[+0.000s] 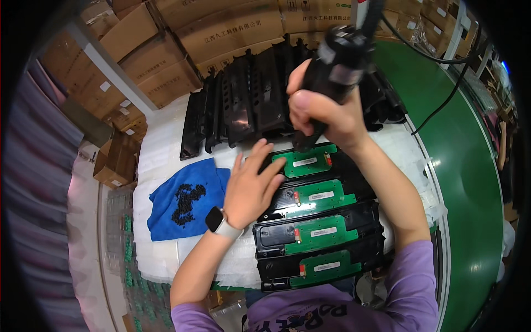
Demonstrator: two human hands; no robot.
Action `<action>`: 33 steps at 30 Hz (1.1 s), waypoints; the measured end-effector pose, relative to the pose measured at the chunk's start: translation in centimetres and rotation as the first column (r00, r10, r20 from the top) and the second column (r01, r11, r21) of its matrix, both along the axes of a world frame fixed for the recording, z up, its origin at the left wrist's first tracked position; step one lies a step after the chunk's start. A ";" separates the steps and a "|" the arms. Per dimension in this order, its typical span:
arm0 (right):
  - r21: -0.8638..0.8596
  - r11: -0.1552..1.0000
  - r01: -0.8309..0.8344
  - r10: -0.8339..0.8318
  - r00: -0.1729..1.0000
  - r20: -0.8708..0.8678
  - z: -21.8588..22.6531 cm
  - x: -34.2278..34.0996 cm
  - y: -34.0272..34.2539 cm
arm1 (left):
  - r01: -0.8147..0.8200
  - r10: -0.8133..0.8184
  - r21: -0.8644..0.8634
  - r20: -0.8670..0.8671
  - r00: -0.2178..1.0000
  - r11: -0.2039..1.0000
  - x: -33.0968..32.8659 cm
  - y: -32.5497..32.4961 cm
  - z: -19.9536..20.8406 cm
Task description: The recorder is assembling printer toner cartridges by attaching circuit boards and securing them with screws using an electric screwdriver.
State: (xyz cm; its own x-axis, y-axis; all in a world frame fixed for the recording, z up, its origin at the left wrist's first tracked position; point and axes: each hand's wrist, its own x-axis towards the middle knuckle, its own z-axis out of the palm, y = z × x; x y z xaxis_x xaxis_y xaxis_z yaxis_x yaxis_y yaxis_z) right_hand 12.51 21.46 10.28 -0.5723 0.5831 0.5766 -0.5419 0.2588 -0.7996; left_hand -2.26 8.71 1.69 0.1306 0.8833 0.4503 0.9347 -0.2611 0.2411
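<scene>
My right hand point(334, 113) is wrapped round a black electric screwdriver point(334, 69), held tilted with its nose down. That nose meets or hovers just over the upper edge of the farthest green circuit board point(293, 169); contact cannot be made out. My left hand point(249, 185), fingers spread, rests at the left end of the same board and its black plastic panel. Nearer my body lie several more black panels point(271, 235) in a column, each bearing a green board point(337, 191). Left of my left hand, small black screws point(185, 207) are heaped on a blue cloth point(163, 202).
Long black plastic parts point(238, 105) stand in a row at the table's back. Cardboard boxes point(232, 33) are piled behind them. A black cable point(451, 94) hangs at the right, over a green surface point(470, 193). White sheeting point(152, 155) covers the table.
</scene>
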 end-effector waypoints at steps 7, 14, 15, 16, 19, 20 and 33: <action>0.119 0.983 0.138 -0.142 0.989 0.030 3.4 2.7 -0.9 | -0.644 0.631 0.031 -0.239 0.738 0.764 -8.3 -6.2 2.4; 0.146 0.983 0.115 -0.118 0.993 0.013 3.2 2.6 -1.9 | -0.600 0.574 -0.264 -0.176 0.800 0.756 -11.3 -9.3 0.8; 0.174 0.976 0.129 -0.133 0.991 0.011 3.1 2.7 -1.9 | -0.606 0.581 -0.219 -0.172 0.796 0.765 -11.1 -9.2 0.6; 0.201 0.969 0.144 -0.148 0.989 0.009 3.1 2.8 -2.0 | -0.611 0.588 -0.174 -0.167 0.792 0.773 -10.9 -9.1 0.5; 0.212 0.966 0.148 -0.150 0.989 -0.007 3.1 2.9 -2.1 | -0.622 0.616 0.033 -0.197 0.763 0.782 -10.9 -9.2 0.3; 0.196 0.972 0.129 -0.131 0.991 -0.003 3.2 3.0 -2.2 | -0.620 0.613 0.033 -0.195 0.765 0.784 -11.1 -9.2 0.1; 0.137 0.985 0.105 -0.109 0.994 0.027 3.2 2.8 -2.8 | 0.267 0.167 -0.086 0.940 -0.298 0.960 -6.9 -2.1 -0.6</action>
State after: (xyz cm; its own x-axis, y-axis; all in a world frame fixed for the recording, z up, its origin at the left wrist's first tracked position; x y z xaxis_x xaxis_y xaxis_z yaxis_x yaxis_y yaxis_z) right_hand 15.32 18.70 13.48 -0.5315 0.5604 0.6352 -0.4781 0.4205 -0.7711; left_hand -9.19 6.63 1.06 -0.2159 0.9711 -0.1020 -0.5694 -0.0404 0.8211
